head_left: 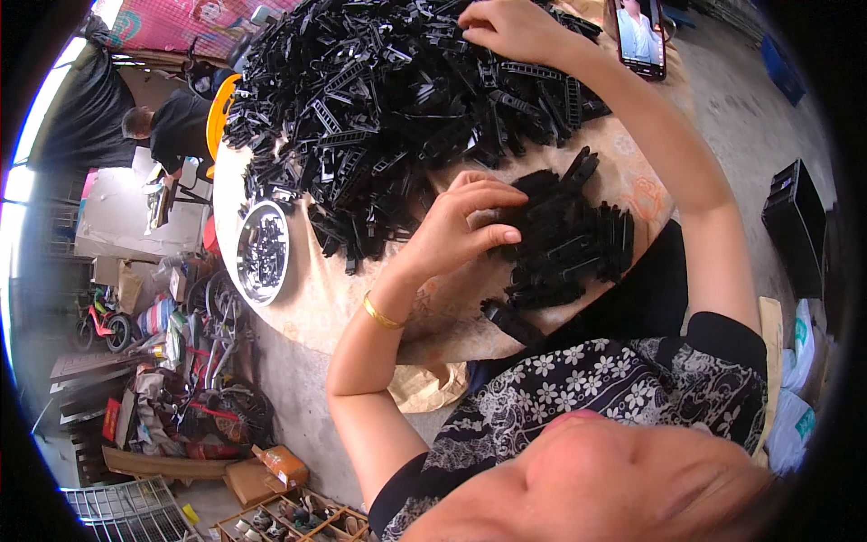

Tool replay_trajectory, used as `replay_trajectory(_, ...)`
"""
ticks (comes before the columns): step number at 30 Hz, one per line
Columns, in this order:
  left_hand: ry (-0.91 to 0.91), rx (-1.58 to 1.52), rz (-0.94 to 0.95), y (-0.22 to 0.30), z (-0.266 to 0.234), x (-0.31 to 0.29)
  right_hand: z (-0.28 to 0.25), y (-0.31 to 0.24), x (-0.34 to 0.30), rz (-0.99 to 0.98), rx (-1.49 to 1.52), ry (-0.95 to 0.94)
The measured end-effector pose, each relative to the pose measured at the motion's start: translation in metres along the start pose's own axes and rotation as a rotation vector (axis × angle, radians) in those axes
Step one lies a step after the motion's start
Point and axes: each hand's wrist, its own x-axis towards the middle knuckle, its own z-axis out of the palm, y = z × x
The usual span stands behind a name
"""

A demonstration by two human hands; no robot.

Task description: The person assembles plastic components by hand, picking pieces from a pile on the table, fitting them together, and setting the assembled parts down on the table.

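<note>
A large heap of black plastic parts [397,99], some with ladder-like slots, covers the far part of a round table. My right hand [515,32] reaches over the far right of this heap, its fingers bent down and close together; whatever is in them is hidden. Nearer to me lies a smaller pile of black strip-like parts [573,239], many side by side. My left hand [465,221] is at this pile's left edge, thumb and curved fingers apart around its dark end. I cannot make out a separate part in that hand.
A patterned cloth [307,316] covers the table. A round pale tray [263,253] with small parts stands at its left edge. A phone [639,41] leans at the far right. A black crate [795,226] is on the right floor. At left, another person [176,122] sits beyond bicycles and boxes.
</note>
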Motion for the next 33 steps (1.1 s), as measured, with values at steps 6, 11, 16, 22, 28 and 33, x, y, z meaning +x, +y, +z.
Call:
replay_trajectory(6,0.343,0.326,-0.075,-0.013,0.001,0.009,0.030,0.002,0.030,0.325,-0.147,-0.275)
replay_trajectory(11,0.225,0.807,-0.159,-0.022,0.013,0.012,0.049,0.008,0.038,0.295,-0.092,-0.175)
replay_trajectory(16,0.255,0.778,-0.175,-0.024,0.008,0.010,0.049,0.010,0.023,0.265,-0.028,-0.012)
replay_trajectory(22,0.339,0.799,-0.171,-0.027,0.009,0.010,0.009,0.018,-0.010,0.177,0.380,0.201)
replay_trajectory(28,0.377,0.779,-0.350,-0.027,0.004,0.005,-0.010,-0.022,-0.043,0.434,1.306,-0.213)
replay_trajectory(33,0.671,0.148,-0.345,-0.021,-0.006,0.004,-0.012,-0.049,-0.056,0.305,1.170,-0.149)
